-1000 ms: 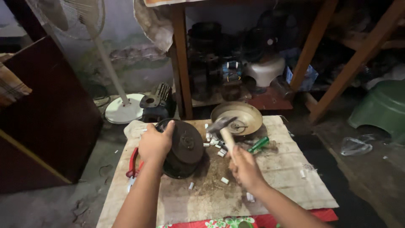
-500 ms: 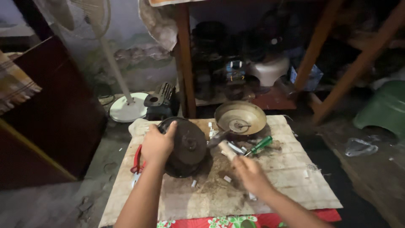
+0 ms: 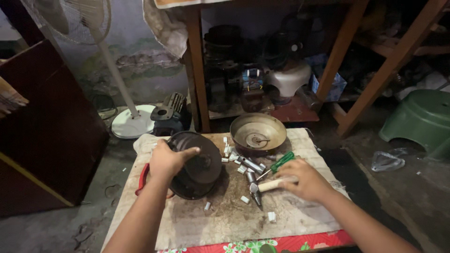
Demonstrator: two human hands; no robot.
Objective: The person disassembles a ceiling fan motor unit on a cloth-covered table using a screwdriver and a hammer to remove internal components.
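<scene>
Motor housing (image 3: 197, 165), dark and round, sits on the stained cloth (image 3: 225, 220), my left hand (image 3: 168, 160) clamped over its rim to steady it while my right hand (image 3: 307, 180) grips the wooden-handled hammer (image 3: 267, 186) lying just beside it.

I see the dark round motor (image 3: 199, 164) tilted under my left fingers (image 3: 187, 152); the wooden-handled hammer (image 3: 265, 186) lies flat beneath my right fingers (image 3: 293, 174).
</scene>
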